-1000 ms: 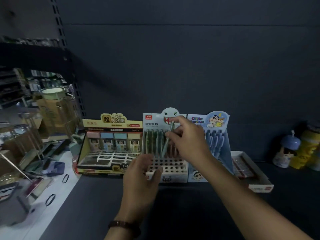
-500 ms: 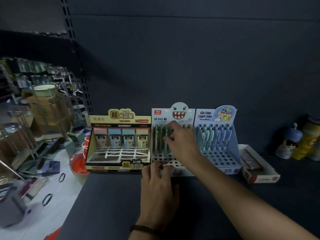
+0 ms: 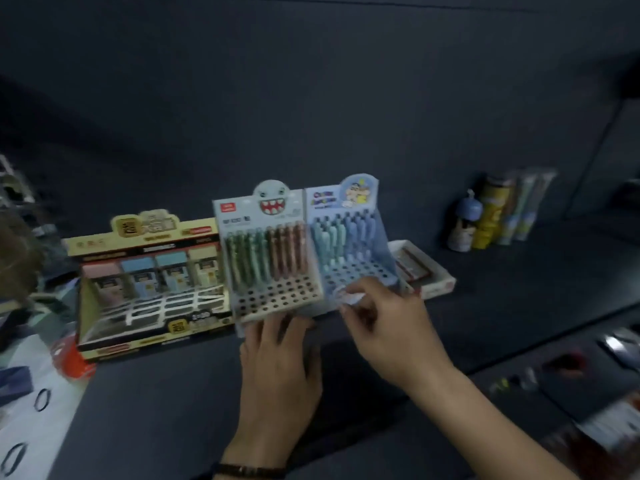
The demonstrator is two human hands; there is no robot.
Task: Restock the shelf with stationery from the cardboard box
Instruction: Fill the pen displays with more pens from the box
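Observation:
On the dark shelf (image 3: 519,299) stands a white pen display with a toothy monster face (image 3: 266,258), holding green and brown pens in its back rows. A blue cartoon pen display (image 3: 349,244) stands right beside it. My left hand (image 3: 277,362) lies flat on the shelf, straight fingers touching the monster display's front. My right hand (image 3: 381,323) has its fingers curled at the blue display's front edge and seems to pinch it, though the frame is blurred. No cardboard box is in view.
A yellow display box of small packs (image 3: 145,271) stands left of the pen displays. A flat white tray (image 3: 433,275) lies to their right, with bottles and tubes (image 3: 485,220) further right. A red object (image 3: 71,358) lies below left, and a lower shelf (image 3: 588,393) holds more goods.
My right hand let go of the green pen in the monster display and came down to the blue display's front. The view swung right and tilted. My left hand stayed at the monster display's front.

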